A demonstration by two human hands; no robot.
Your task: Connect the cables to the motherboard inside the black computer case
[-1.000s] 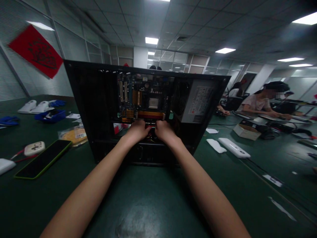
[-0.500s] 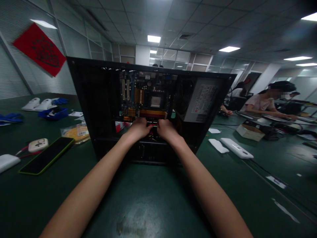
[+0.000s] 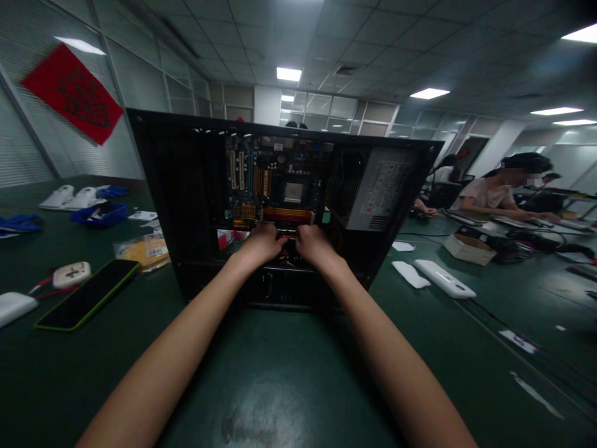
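A black computer case (image 3: 158, 186) stands open-sided on the green table (image 3: 261, 354). Inside it are a motherboard (image 3: 275, 163) and, at the right, a silver power supply (image 3: 382, 186). My left hand (image 3: 262, 242) reaches in just below the board's memory slots (image 3: 288, 214), its fingers curled. Beside it, my right hand (image 3: 314, 244) is closed too, with a small gap between the two. Dark and reddish cables show between the hands. What the fingers of each hand grip is too small and dark to make out.
Left of the case lie a phone (image 3: 91, 295), a yellow packet (image 3: 144, 252) and a blue tray (image 3: 99, 214). To the right are a white power strip (image 3: 445, 279) and an open box (image 3: 469, 249). A person (image 3: 494, 193) sits at the far right.
Both hands have stayed almost in the same place inside the case. The view has shifted very slightly.
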